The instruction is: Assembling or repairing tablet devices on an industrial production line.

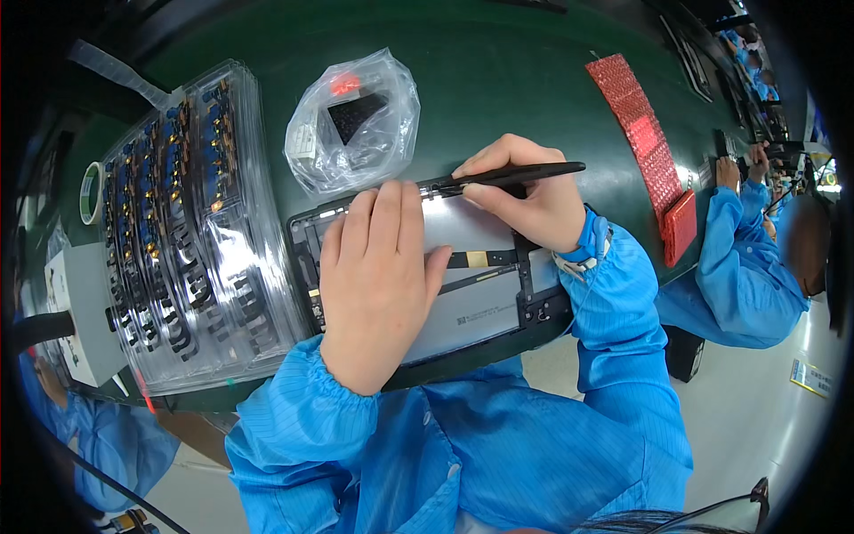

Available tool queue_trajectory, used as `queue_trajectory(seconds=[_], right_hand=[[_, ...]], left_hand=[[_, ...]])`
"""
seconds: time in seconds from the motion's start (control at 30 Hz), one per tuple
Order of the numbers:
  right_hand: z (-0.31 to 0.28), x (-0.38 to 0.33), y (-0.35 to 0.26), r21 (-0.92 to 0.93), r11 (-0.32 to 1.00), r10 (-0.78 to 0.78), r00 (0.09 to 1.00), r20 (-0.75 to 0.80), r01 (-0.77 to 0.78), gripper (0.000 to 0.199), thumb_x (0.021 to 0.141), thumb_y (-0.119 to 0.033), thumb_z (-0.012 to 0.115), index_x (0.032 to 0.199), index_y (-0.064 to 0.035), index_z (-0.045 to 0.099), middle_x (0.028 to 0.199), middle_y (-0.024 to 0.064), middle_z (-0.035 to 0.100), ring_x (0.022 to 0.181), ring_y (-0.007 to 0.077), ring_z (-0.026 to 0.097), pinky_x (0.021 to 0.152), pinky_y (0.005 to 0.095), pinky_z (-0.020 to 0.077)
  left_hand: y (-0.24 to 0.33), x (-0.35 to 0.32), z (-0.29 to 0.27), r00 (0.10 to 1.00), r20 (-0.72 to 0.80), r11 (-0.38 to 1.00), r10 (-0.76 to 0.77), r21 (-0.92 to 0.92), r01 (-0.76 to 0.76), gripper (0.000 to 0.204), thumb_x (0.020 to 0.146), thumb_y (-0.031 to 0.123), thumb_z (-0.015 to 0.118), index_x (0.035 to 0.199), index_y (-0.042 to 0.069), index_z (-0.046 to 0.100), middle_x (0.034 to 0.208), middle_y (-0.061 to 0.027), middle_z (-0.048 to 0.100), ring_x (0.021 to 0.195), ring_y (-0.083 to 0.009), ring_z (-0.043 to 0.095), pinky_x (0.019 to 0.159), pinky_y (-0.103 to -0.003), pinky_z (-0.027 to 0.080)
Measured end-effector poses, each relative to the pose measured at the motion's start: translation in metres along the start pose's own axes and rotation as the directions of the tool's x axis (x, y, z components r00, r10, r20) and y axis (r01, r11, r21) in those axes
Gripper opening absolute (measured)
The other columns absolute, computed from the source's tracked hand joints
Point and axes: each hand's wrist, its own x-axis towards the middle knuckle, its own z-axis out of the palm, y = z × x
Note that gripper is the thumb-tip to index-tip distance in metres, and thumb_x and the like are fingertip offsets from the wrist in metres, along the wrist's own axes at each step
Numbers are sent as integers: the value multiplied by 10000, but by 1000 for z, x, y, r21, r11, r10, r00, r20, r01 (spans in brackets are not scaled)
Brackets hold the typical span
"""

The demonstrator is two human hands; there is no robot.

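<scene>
L hand flat, fingers released, pinning the open tablet chassis; R hand grasping black tweezers at far edge — keep tip low, press steady, prob. avoid flex cable.

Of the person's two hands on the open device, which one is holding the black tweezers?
The right hand grips the black tweezers; the left hand lies flat, empty, on the open device.
</scene>
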Motion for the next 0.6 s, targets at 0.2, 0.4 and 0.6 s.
queue_trajectory(seconds=[0.2, 0.4, 0.6], right_hand=[[1, -1, -2, 18, 1000, 24, 999, -34, -24, 149, 735, -51, 657, 872, -19, 607, 794, 73, 612, 737, 140, 590, 648, 250, 475], [1, 0, -2, -36, 999, 0, 1000, -10, 0, 162, 731, -51, 662, 877, -14, 604, 794, 74, 611, 741, 142, 588, 656, 249, 477], [0, -2, -2, -7, 1000, 10, 999, -33, -10, 153, 730, -47, 659, 869, -13, 606, 793, 77, 612, 739, 147, 594, 656, 248, 480]], left_hand=[[0, 1, 0, 1000, 5, 1000, 7, 0, -7, 514, 749, 235, 604, 1179, 1, 447, 1160, -121, 472, 1086, -274, 437, 898, -377, 359], [0, 0, 1, 999, -15, 999, 30, 41, -29, 537, 725, 250, 627, 1167, -1, 455, 1154, -106, 465, 1073, -251, 430, 882, -374, 373], [0, -1, -1, 1000, -3, 999, 26, 35, -26, 536, 725, 247, 626, 1167, -1, 453, 1153, -107, 464, 1074, -254, 431, 887, -374, 372]])
